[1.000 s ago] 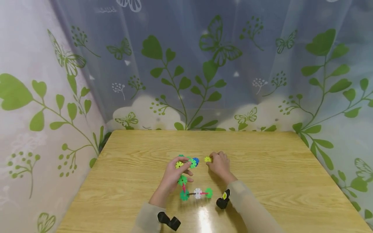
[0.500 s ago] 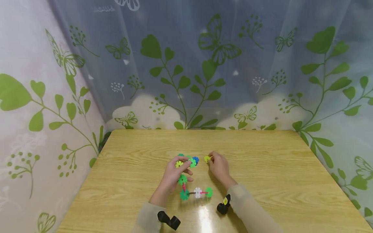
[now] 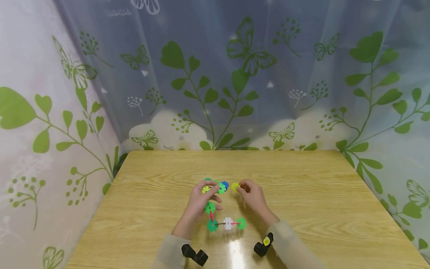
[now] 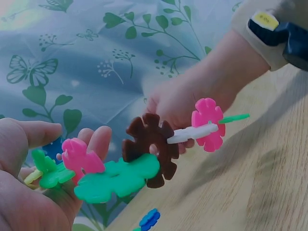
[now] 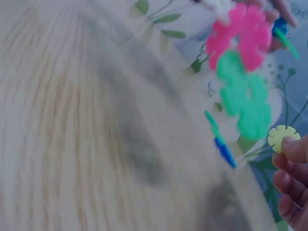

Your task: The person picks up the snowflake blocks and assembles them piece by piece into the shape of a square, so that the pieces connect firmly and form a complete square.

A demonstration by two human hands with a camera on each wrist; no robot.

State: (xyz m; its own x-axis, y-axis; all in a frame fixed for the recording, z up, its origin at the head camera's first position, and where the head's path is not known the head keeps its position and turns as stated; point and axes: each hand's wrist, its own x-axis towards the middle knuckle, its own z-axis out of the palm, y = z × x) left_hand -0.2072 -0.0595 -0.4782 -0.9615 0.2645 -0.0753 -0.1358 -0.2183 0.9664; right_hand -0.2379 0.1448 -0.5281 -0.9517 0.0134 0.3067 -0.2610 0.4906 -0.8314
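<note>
My left hand (image 3: 199, 200) grips a chain of interlocking snowflake discs, its thumb by a light green disc (image 3: 221, 188). The chain bends toward me, through a dark green disc (image 3: 212, 225) and a white disc (image 3: 228, 223), to a bright green disc (image 3: 241, 223) at its end. A brown disc (image 4: 150, 149) and a pink disc (image 4: 208, 125) of it show in the left wrist view. Between thumb and fingertips, my right hand (image 3: 254, 198) pinches a single yellow snowflake disc (image 5: 281, 138), slightly apart from the blue disc (image 3: 225, 184) beside my left fingers.
A joined blue and green pair of discs (image 5: 222, 147) appears beyond the chain in the right wrist view. The wooden table (image 3: 302, 179) ends at a patterned curtain (image 3: 215, 93) behind and at both sides. Black wrist cameras (image 3: 195, 255) sit on both sleeves.
My right hand has moved slightly left, bringing the yellow disc nearer the left hand. The disc has turned in its fingers. My left hand and the chain stay almost still.
</note>
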